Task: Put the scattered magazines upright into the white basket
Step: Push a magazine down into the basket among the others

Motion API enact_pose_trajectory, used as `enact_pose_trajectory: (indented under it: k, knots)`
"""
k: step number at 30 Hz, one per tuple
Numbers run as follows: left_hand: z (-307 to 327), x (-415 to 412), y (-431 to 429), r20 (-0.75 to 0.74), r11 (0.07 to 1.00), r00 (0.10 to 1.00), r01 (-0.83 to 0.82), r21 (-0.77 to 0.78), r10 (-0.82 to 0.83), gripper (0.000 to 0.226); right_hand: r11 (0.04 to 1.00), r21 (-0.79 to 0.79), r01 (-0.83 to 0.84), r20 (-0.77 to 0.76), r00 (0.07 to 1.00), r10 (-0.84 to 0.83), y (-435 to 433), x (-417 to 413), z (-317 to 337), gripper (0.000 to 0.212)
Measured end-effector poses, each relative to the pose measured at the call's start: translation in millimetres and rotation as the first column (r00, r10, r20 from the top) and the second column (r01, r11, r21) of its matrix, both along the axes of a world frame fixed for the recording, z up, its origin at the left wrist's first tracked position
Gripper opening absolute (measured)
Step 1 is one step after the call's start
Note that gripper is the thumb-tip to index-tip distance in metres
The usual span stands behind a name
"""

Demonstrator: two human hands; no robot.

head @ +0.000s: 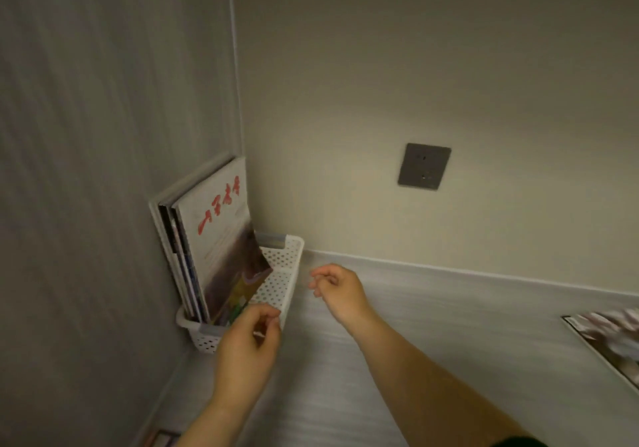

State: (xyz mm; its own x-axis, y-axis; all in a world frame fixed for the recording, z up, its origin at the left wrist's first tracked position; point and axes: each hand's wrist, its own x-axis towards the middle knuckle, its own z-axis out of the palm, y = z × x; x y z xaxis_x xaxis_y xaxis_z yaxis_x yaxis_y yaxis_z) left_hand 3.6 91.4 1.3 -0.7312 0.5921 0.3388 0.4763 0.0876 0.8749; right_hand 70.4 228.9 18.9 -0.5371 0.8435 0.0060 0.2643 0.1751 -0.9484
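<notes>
One white basket (280, 273), in corner on grey surface (449, 329), long side along left wall. 
Standing magazines (214, 225) in basket: at least three, exact number not clear; upright, leaning to left wall, front cover with red characters. 
One flat magazine (608, 343) at right edge, well apart from basket. 
Two hands. Left hand (249, 339) in front of basket near end, hiding part of rim; fingers loosely curled, nothing held. Right hand (337, 285) just beside basket, fingers loosely curled, nothing held. 
One grey socket (424, 166) on back wall.
</notes>
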Motion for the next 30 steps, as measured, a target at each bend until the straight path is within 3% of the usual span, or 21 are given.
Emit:
enact_pose_trajectory:
  k: [7, 11, 14, 17, 20, 22, 25, 30]
  knots:
    - [-4.8, 96.3, 36.9, 0.002, 0.983, 0.990, 0.140, -0.119, -0.140, 0.039, 0.993, 0.068, 0.092, 0.130, 0.986, -0.100, 26.2, 137.2, -16.1, 0.022]
    - [-14.8, 183.7, 72.1, 0.044, 0.934, 0.956, 0.294, -0.201, -0.291, 0.037, 0.960, 0.160, 0.228, 0.264, 0.928, -0.264, 51.8, 254.0, -27.6, 0.019]
    - [-25.2, 244.8, 96.7, 0.040, 0.883, 0.922, 0.382, -0.273, -0.386, 0.038, 0.892, 0.215, 0.397, 0.340, 0.826, -0.449, 74.3, 350.6, -33.2, 0.022]
    - [-37.2, 298.3, 119.8, 0.058, 0.824, 0.890, 0.442, -0.356, -0.453, 0.036, 0.865, 0.269, 0.424, 0.535, 0.681, -0.500, 91.8, 445.3, -43.0, 0.030]
    - [-50.8, 346.0, 139.4, 0.052, 0.742, 0.838, 0.508, -0.436, -0.543, 0.021, 0.767, 0.298, 0.568, 0.478, 0.606, -0.635, 101.1, 527.9, -58.1, 0.029]
    - [-60.2, 376.1, 151.2, 0.032, 0.684, 0.799, 0.534, -0.497, -0.601, 0.013, 0.739, 0.326, 0.589, 0.599, 0.476, -0.644, 104.6, 570.9, -70.9, 0.035]
    - [-70.3, 417.5, 165.8, -0.013, 0.569, 0.718, 0.540, -0.620, -0.696, 0.028, 0.742, 0.335, 0.580, 0.757, 0.303, -0.579, 107.6, 621.4, -91.7, 0.050]
    - [-78.9, 473.7, 191.9, -0.004, 0.425, 0.622, 0.530, -0.734, -0.783, 0.043, 0.763, 0.279, 0.583, 0.809, 0.286, -0.514, 107.2, 651.2, -122.2, 0.066]
